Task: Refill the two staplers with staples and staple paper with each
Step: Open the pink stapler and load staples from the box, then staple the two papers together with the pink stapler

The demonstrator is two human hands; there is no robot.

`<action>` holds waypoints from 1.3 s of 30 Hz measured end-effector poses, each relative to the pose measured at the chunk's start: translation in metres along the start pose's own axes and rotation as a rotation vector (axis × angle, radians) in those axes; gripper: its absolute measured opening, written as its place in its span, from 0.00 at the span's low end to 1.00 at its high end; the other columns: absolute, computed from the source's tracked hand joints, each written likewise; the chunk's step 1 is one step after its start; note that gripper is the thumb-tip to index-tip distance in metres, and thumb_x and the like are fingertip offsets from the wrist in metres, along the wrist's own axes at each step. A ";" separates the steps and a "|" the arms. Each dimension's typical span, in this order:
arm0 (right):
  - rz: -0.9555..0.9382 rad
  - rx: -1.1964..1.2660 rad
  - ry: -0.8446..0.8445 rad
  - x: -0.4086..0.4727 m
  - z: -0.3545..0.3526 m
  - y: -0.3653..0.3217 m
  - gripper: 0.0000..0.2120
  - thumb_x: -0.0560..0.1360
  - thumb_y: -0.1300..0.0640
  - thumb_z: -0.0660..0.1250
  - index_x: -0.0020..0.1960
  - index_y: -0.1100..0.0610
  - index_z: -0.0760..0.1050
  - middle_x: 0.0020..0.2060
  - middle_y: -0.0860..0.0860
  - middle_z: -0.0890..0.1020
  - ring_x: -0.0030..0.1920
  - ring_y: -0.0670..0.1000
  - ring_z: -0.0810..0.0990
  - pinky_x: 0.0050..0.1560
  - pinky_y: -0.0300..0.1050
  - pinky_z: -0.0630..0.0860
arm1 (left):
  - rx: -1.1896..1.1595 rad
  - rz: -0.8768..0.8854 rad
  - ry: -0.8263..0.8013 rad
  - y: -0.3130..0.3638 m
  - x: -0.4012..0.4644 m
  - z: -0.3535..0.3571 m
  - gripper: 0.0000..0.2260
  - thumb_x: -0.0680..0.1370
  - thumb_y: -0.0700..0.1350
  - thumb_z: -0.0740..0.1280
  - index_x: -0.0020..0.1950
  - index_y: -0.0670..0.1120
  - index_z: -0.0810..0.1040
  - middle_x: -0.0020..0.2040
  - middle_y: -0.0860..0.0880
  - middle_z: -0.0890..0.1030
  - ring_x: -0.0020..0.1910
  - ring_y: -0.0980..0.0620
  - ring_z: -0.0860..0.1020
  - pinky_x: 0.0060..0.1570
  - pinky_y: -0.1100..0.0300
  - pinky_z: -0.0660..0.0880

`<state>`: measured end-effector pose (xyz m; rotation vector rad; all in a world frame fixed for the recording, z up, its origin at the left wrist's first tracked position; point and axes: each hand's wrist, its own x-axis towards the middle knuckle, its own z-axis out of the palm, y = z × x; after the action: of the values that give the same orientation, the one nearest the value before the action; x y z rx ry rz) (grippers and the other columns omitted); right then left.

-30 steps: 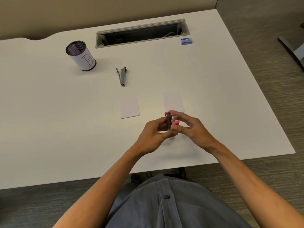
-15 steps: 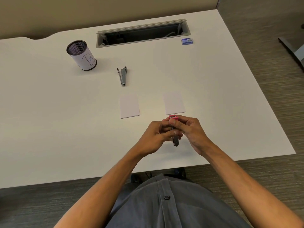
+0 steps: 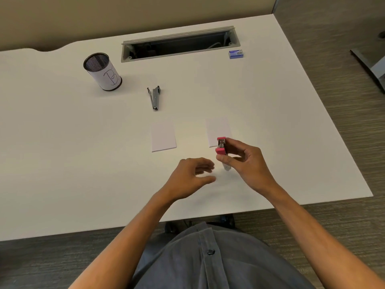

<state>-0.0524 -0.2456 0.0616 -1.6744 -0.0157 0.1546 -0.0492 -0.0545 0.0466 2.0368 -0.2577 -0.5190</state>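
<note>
My right hand (image 3: 248,163) holds a small pink stapler (image 3: 221,146) just above the near edge of the right paper slip (image 3: 217,129); the stapler's jaws look closed. A little to the left, my left hand (image 3: 192,176) hovers over the desk with fingers apart and nothing in it. A second paper slip (image 3: 163,137) lies to the left of the first. Farther back, a grey metal stapler (image 3: 154,97) lies on the desk. A small blue staple box (image 3: 236,54) sits at the back right.
A mesh pen cup (image 3: 102,71) wrapped in white paper stands at the back left. A long open cable slot (image 3: 179,43) runs along the back of the white desk (image 3: 62,153). The desk's right edge drops to carpet.
Both hands were together on the pink stapler. My left hand has let go and drawn back left; my right hand has carried the stapler right and forward to the right paper.
</note>
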 end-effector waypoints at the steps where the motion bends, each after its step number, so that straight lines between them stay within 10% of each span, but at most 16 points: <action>1: -0.025 -0.118 0.004 0.000 -0.001 0.000 0.19 0.72 0.55 0.74 0.60 0.42 0.76 0.52 0.40 0.84 0.56 0.40 0.81 0.55 0.33 0.76 | 0.088 0.009 0.031 -0.005 0.000 -0.004 0.15 0.75 0.43 0.73 0.61 0.44 0.81 0.54 0.50 0.84 0.52 0.58 0.82 0.59 0.57 0.78; 14: -0.150 -1.035 -0.287 0.006 0.008 0.020 0.23 0.79 0.47 0.64 0.72 0.49 0.69 0.62 0.48 0.73 0.58 0.51 0.74 0.54 0.44 0.70 | 0.327 -0.081 0.370 -0.029 0.009 -0.027 0.12 0.75 0.50 0.67 0.58 0.54 0.80 0.55 0.56 0.82 0.51 0.54 0.80 0.54 0.50 0.79; 39: -0.104 -1.043 -0.327 0.013 0.009 0.027 0.31 0.77 0.40 0.65 0.76 0.47 0.63 0.69 0.48 0.69 0.66 0.49 0.69 0.65 0.42 0.65 | 0.327 -0.079 0.359 -0.033 0.030 -0.023 0.10 0.76 0.47 0.68 0.58 0.51 0.80 0.56 0.54 0.83 0.56 0.53 0.79 0.55 0.52 0.77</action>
<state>-0.0427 -0.2381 0.0331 -2.6579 -0.5031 0.3827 -0.0132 -0.0312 0.0204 2.4211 -0.0451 -0.1556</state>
